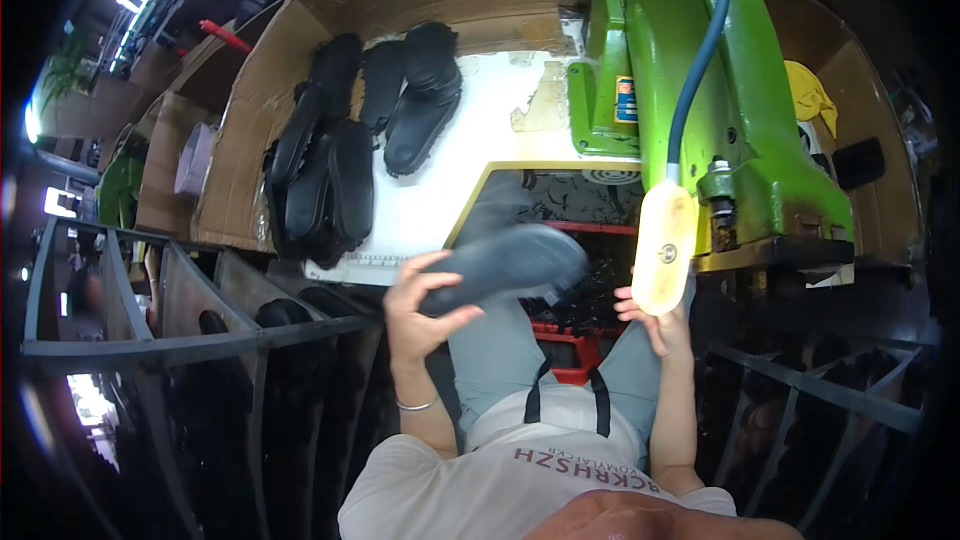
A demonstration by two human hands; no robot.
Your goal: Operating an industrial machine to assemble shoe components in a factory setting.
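In my left hand point(425, 308), a dark shoe sole point(515, 265) is gripped at its near end between thumb and fingers. It is tilted over my lap and smeared by motion. My right hand point(660, 328) is raised behind the lower end of a yellow-lit oval lamp point(665, 250), which hides part of it. Its visible fingers are spread, and nothing shows in them. Several black shoe soles point(345, 185) lie piled at the left of the white worktop point(440, 205), with more black soles point(425, 100) beside them farther back.
A large green machine point(720, 80) stands on the right, with a metal fitting point(718, 190) beside the lamp. Cardboard walls point(430, 0) surround the worktop. Slatted metal racks point(200, 340) flank me at left and right. A red frame point(570, 355) is below my lap.
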